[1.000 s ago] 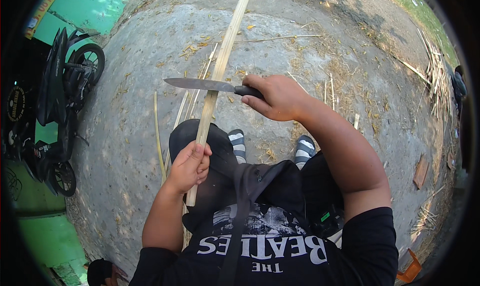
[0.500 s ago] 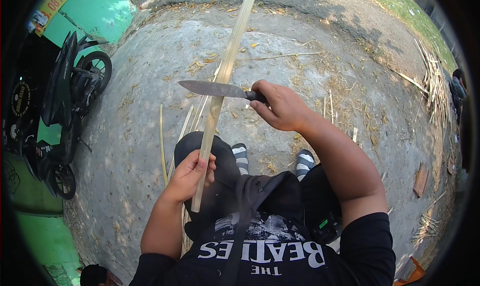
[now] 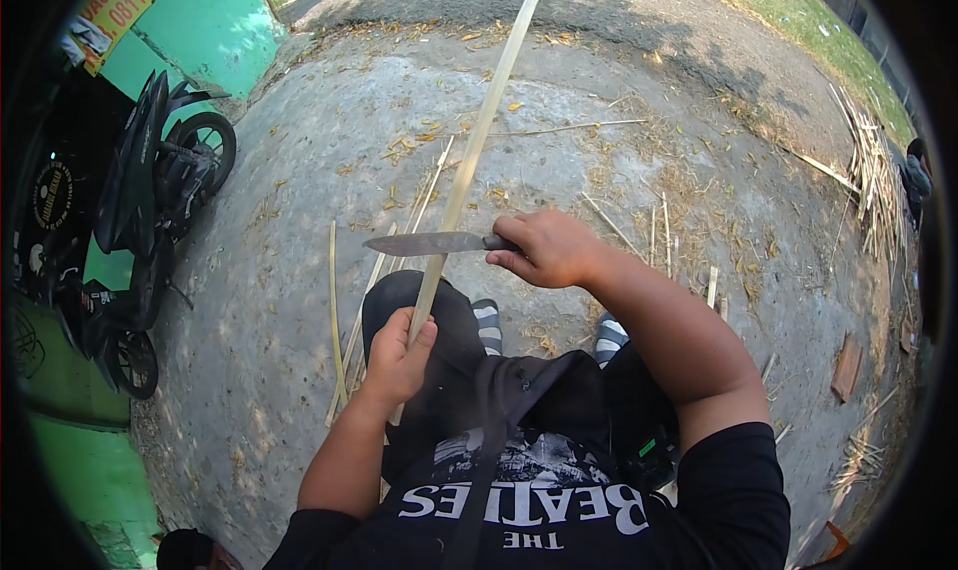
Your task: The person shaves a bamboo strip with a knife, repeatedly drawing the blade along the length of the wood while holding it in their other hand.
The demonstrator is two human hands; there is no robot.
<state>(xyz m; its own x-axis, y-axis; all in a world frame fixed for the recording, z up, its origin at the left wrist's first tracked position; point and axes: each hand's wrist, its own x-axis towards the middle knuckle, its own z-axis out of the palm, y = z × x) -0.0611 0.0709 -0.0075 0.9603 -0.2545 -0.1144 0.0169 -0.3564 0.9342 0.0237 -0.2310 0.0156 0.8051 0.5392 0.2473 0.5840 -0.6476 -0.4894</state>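
Note:
A long pale bamboo strip slants up and away from me, its far end passing the top of the picture. My left hand is closed round its near part, over my left knee. In my right hand is the dark handle of a knife. The broad, dark blade points left and lies across the strip, a short way above my left hand. Whether its edge bites into the bamboo cannot be made out. The strip's near end shows a little below my left fist.
Thin bamboo strips lie on the concrete left of my knee. A large heap of split bamboo is at the far right, near a partly visible person. A black motorcycle stands at the left by a green wall.
My right hand and the knife have come nearer to me along the strip. The left hand has shifted slightly right, and the strip now shows a plainer, narrower side.

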